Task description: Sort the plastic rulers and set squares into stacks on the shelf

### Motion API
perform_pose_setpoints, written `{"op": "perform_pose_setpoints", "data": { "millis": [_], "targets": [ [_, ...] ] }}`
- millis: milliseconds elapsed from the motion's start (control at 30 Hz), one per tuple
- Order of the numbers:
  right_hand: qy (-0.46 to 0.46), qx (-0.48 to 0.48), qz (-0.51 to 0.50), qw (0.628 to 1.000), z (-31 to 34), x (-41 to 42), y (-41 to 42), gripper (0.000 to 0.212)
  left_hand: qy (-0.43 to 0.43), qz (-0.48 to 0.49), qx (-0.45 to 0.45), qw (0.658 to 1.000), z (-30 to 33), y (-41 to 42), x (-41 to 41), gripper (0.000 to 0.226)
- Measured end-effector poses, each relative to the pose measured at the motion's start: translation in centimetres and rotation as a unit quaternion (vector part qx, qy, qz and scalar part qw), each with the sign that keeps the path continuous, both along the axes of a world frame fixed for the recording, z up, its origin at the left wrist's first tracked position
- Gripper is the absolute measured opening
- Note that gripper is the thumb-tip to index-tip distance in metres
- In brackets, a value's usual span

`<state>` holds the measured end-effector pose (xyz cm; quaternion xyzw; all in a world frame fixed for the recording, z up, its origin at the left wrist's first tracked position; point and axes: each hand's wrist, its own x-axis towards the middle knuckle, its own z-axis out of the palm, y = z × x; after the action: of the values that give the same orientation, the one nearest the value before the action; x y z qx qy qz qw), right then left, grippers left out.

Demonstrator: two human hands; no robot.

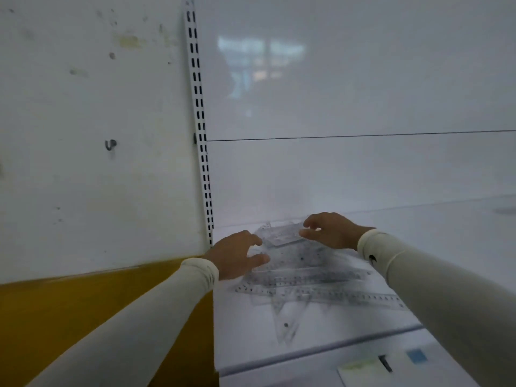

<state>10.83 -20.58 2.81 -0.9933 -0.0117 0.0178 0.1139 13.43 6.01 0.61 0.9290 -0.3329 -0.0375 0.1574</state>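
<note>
We find the clear plastic rulers (315, 291) and set squares (284, 322) lying in one loose, overlapping heap on the white shelf (446, 247), near its left end beside the slotted upright (202, 135). Nothing here reads as a finished stack; we judge sorting to be at an early stage.

The left hand (234, 256) hovers at the heap's left edge, fingers spread and slightly curled, thumb apart from them. Motion blur prevents us from telling whether the fingertips touch the plastic; it holds nothing that we can confirm.

The right hand (331, 230) reaches in from the right, thumb and fingers closing on the end of a short clear ruler (282, 234) lying on top at the back of the heap. Whether the pinch is complete, we cannot tell.

We judge that the two hands bracket the heap so one can steady it while the other takes the top piece off.

Transparent pieces overlap, so edges are hard to separate by eye.
</note>
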Motion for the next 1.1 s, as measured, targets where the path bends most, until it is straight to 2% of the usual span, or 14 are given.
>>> {"op": "perform_pose_setpoints", "data": {
  "millis": [133,267,433,533,633,833,1100],
  "targets": [
    [-0.005,0.005,-0.037,0.999,-0.1,-1.9,-2.3,0.057,-0.012,-0.041,0.003,0.999,0.2,-2.8,-0.1,0.058],
    [-0.010,0.017,-0.050,0.999,-0.3,-2.4,-3.9,0.057,-0.021,-0.013,-0.009,1.000,0.0,-4.6,1.0,0.058],
    [-0.011,0.028,-0.056,0.998,-1.2,-2.9,-5.8,0.056,-0.013,0.003,0.046,0.999,0.0,-6.9,2.9,0.059],
    [-0.008,0.036,-0.071,0.997,-1.8,-3.4,-7.3,0.054,-0.009,0.005,0.091,0.996,-0.2,-8.8,3.7,0.041],
    [-0.006,0.044,-0.089,0.995,-2.2,-4.0,-8.6,0.051,-0.016,0.016,0.097,0.995,-0.5,-9.9,4.4,0.023],
    [-0.006,0.040,-0.105,0.994,-2.4,-4.3,-9.9,0.051,-0.023,0.017,0.120,0.992,-0.2,-10.2,5.2,0.038],
    [0.015,-0.007,-0.072,0.997,-2.3,-2.5,-6.8,0.059,-0.010,0.049,0.119,0.992,0.4,-5.5,5.6,0.035]
  ]
}}
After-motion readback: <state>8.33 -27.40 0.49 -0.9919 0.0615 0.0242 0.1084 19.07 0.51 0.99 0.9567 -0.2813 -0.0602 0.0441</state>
